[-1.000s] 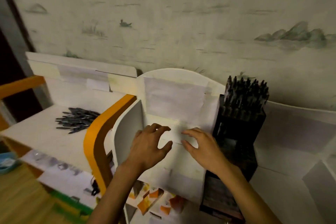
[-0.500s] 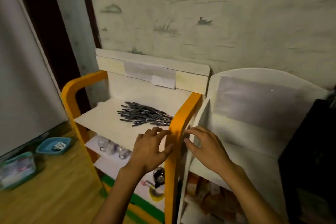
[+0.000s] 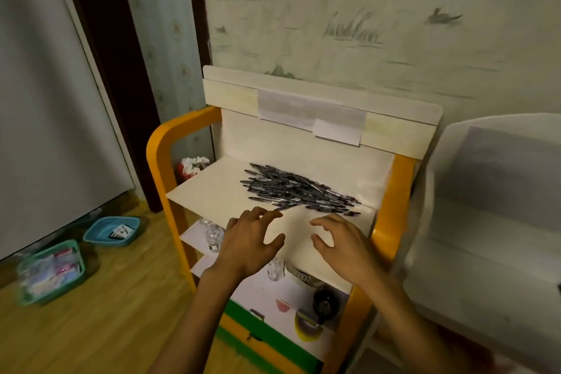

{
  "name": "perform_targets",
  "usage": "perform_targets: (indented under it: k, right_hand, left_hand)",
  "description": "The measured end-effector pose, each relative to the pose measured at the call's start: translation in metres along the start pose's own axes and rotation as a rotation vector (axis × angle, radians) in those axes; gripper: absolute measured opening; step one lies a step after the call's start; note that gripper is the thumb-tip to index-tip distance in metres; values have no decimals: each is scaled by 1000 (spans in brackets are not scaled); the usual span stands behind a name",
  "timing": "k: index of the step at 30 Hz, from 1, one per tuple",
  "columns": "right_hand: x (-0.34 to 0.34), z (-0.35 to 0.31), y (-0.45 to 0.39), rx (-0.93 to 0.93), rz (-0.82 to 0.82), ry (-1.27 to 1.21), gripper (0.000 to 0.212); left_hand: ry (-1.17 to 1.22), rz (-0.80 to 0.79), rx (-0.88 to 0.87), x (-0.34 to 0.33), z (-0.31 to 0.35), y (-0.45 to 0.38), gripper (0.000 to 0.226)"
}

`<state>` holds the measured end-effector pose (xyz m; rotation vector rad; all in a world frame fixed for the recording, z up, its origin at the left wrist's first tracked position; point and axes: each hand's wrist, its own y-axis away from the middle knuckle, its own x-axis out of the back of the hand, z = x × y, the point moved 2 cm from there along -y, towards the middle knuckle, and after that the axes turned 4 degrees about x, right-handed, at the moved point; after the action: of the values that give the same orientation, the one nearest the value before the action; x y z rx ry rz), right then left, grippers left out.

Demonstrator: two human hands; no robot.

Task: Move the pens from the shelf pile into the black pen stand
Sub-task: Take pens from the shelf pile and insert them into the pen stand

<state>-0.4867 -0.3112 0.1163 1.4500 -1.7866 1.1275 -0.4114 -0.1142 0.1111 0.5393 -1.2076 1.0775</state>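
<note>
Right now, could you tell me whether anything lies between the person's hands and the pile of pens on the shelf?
Nothing visible does. The left hand and right hand hover, holding nothing, over bare shelf just in front of the pile of pens; the left fingertips are almost at its nearest pens.

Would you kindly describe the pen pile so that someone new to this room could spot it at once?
Find the orange-framed shelf unit against the patterned wall. On its pale top shelf, just beyond the left hand and right hand, lies the pen pile. It is the only dark heap of thin sticks there; the glass items sit on lower shelves.
</note>
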Motion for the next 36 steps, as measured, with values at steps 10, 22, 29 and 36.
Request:
perform_targets:
  k: [10, 22, 29, 36]
  right_hand:
    - [-61, 20, -104, -101, 9, 31, 33]
    - [-109, 56, -167, -304, -23, 64, 31]
    - [-123, 64, -179, -411, 4, 99, 29]
    - [-126, 67, -190, -504, 59, 120, 27]
  left_hand:
    - [0, -25, -27, -14, -82, -112, 50]
    - [87, -171, -53, -70, -152, -209, 43]
    - [70, -146, -61, -104, -191, -259, 28]
    - [40, -215, -193, -140, -196, -294, 30]
